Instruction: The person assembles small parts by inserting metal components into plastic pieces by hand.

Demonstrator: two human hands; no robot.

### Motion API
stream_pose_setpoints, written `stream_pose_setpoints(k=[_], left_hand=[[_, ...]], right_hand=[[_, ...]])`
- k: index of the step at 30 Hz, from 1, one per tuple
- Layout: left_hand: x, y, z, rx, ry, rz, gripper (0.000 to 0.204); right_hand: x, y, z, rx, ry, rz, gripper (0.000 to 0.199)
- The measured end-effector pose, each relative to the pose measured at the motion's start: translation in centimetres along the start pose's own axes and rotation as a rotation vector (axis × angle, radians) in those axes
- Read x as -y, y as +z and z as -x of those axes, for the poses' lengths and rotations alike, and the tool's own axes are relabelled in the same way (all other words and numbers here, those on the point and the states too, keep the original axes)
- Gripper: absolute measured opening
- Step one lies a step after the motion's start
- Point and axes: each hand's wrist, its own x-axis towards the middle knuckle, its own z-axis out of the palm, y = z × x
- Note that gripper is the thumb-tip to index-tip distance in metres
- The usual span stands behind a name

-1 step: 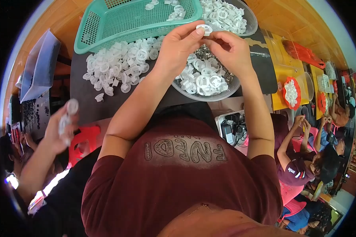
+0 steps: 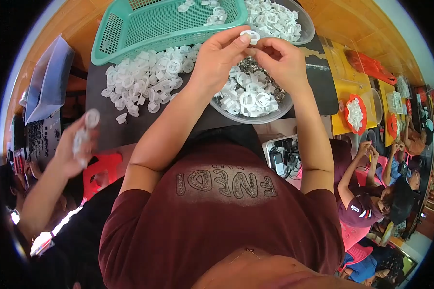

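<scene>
head view: the left hand and right hand meet above the clear bowl, both pinching one small white plastic ring; its underside is hidden by fingertips. the teal basket is cut off at the top (a co-worker's hand at left is blurred). nothing differs from the earlier frame.

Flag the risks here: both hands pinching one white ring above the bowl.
1. The white plastic ring is held only by fingertips of left hand and right hand; a slip likely drops it into the clear bowl among look-alike parts.
2. The loose ring pile lies near the mat's front edge; a forearm could sweep pieces off.
</scene>
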Motion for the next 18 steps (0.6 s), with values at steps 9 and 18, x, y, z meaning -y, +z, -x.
stream_pose_setpoints(k=[9,18], left_hand=[[0.1,0.3,0.7,0.091,0.068,-0.125,0.036],[-0.2,0.9,0.7,0.123,0.06,0.003,0.036]], right_hand=[[-0.4,-1.3,0.0,0.05,0.338,-0.487,0.018],[0.7,-2.5,1.0,-0.135,0.168,-0.587,0.02]])
